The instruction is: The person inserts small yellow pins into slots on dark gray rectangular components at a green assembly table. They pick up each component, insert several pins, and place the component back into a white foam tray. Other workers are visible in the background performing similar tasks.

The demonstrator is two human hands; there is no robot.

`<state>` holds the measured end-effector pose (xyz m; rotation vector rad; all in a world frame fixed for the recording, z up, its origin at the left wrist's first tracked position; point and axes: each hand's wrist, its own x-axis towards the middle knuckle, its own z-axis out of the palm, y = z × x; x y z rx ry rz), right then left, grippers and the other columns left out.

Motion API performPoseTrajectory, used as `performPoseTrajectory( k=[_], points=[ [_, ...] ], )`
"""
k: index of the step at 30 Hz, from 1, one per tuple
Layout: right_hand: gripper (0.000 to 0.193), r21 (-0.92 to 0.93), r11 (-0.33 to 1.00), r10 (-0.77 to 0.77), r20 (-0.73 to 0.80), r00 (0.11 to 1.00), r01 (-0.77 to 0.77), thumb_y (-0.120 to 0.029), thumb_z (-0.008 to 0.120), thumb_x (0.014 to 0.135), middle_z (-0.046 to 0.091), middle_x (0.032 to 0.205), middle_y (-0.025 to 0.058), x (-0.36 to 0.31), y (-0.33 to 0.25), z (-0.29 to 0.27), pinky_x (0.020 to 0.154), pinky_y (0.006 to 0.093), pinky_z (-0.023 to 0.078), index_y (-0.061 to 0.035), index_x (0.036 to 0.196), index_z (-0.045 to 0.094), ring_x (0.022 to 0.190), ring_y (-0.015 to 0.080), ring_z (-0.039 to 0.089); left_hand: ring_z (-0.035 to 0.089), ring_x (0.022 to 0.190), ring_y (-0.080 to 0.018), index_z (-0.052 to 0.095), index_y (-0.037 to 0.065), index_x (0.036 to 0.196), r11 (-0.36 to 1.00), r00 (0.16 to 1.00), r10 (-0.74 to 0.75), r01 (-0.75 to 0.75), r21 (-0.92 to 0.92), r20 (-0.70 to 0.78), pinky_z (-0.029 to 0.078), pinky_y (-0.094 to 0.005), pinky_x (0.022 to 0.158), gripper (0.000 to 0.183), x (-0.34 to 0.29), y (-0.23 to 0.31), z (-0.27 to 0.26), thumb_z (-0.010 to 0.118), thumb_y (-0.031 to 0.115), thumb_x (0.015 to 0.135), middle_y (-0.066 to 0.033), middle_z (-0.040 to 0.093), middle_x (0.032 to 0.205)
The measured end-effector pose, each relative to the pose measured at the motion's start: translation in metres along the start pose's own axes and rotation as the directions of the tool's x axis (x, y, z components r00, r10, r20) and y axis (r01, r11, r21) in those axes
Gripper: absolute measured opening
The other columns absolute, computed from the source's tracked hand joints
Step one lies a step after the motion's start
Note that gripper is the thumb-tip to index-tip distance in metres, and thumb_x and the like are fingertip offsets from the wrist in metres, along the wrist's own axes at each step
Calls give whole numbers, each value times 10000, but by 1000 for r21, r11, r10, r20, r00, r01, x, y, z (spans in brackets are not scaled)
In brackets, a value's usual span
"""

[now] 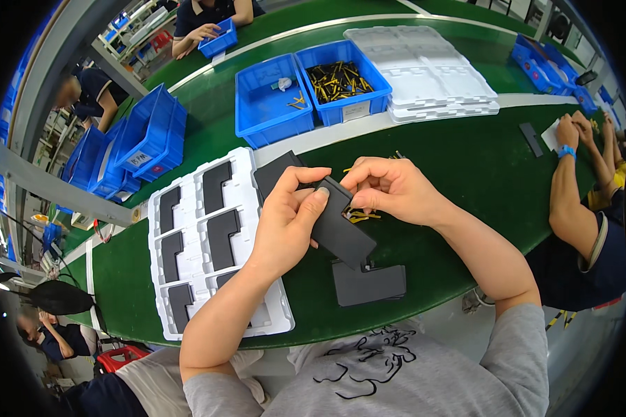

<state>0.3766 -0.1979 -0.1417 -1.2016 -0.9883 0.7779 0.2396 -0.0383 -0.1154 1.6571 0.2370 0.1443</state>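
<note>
My left hand [282, 222] is closed round a flat black block [344, 234], its thumb on the upper face. The block is held tilted above the green table. At its upper right edge, my right hand [396, 191] pinches with thumb and forefinger; whatever lies between those fingertips is too small to make out. Small yellow-and-black pieces [360, 216] lie on the table below the right hand. Closer to me, more black blocks [370, 285] rest on the table. Beyond my left hand another black block [274, 172] is partly hidden.
On the left, a white moulded tray [279, 321] holds several black L-shaped blocks. Ahead stand a blue bin [271, 126] and a fuller blue bin [358, 109] of yellow-and-black pieces. White trays [442, 83] are stacked beside them. A co-worker's arm [570, 201] is at right.
</note>
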Motion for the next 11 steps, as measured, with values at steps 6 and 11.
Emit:
performPoseTrajectory(
  k=[6, 11],
  points=[
    [121, -321, 932, -167, 35, 985, 169, -15, 655, 846, 615, 887, 27, -1, 1, -5, 663, 228, 471, -3, 967, 662, 752, 70, 569, 560, 612, -47, 513, 71, 1226, 990, 997, -65, 71, -123, 52, 420, -196, 450, 257, 1, -3, -2, 498, 158, 984, -41, 661, 850],
    [98, -268, 961, 43, -78, 996, -63, -101, 673, 868, 630, 888, 44, 3, -10, -40, 751, 261, 497, -48, 950, 675, 810, 169, 633, 541, 600, -21, 554, 133, 1239, 999, 996, -17, 13, -39, -93, 407, -177, 447, 267, 11, -2, -12, 517, 195, 982, 41, 627, 816]
  ],
)
